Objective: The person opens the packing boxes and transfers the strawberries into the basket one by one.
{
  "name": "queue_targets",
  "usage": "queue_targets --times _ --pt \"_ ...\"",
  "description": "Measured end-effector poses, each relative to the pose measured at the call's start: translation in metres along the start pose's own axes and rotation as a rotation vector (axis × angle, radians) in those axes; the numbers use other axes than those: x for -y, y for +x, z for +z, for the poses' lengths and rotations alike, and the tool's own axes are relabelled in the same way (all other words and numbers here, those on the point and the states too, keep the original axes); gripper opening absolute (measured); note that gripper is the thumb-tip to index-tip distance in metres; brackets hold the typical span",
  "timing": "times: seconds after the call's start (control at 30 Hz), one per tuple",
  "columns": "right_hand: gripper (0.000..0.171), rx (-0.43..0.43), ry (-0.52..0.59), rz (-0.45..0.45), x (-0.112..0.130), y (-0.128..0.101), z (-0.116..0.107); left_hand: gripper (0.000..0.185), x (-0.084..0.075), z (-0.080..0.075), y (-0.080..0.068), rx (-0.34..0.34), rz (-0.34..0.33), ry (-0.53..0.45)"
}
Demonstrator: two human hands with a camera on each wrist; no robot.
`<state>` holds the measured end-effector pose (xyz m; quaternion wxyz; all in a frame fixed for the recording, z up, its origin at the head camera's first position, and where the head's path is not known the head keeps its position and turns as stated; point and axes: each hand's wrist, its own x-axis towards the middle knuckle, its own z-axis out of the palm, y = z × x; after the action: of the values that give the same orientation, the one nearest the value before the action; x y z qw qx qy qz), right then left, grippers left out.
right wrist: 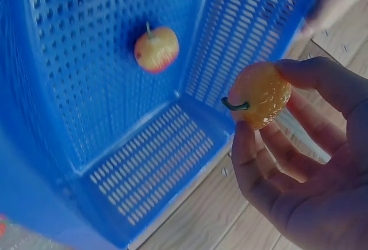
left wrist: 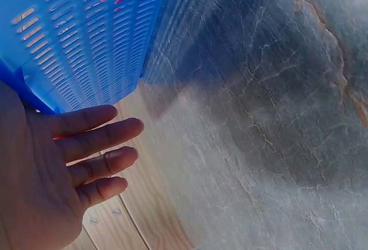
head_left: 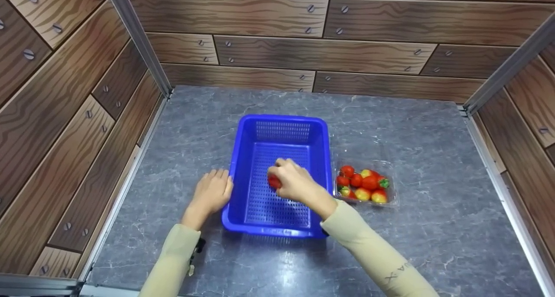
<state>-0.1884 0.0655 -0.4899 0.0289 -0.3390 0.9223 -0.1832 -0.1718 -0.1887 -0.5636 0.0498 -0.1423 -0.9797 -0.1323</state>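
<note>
A blue slotted basket (head_left: 282,120) stands in the middle of the grey marble table (head_left: 412,128). My right hand (head_left: 291,181) hovers inside it and pinches a small red-orange fruit (head_left: 274,182). The right wrist view shows that fruit (right wrist: 261,93), with a green stem, between thumb and fingers (right wrist: 322,83). Another small red-yellow fruit (right wrist: 156,49) lies on the basket floor (right wrist: 149,164). My left hand (head_left: 213,190) rests with straight fingers (left wrist: 92,143) against the outside of the basket's left wall (left wrist: 86,37).
A clear plastic tray (head_left: 392,188) holding several red and yellow fruits (head_left: 364,183) sits just right of the basket. Wood-patterned walls (head_left: 277,50) with metal corner posts close in the table at the back and on both sides.
</note>
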Motion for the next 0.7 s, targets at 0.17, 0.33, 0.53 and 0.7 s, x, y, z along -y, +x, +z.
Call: queue_targets --times 0.17,0.33,0.53,0.7 --pt "0.029 0.057 -0.026 -0.037 0.004 0.002 0.015 0.039 -0.002 -0.002 0.001 -0.014 0.006 -0.010" --pt "0.025 0.088 -0.037 -0.066 0.008 0.004 0.022 0.039 -0.003 -0.003 0.000 -0.025 0.011 -0.012" --pt "0.022 0.132 -0.052 -0.070 0.011 0.011 0.029 0.036 -0.002 -0.003 -0.002 -0.039 0.013 -0.008" --pt "0.020 0.137 -0.048 -0.057 0.014 0.018 0.033 0.036 -0.002 -0.002 -0.001 -0.033 0.013 -0.002"
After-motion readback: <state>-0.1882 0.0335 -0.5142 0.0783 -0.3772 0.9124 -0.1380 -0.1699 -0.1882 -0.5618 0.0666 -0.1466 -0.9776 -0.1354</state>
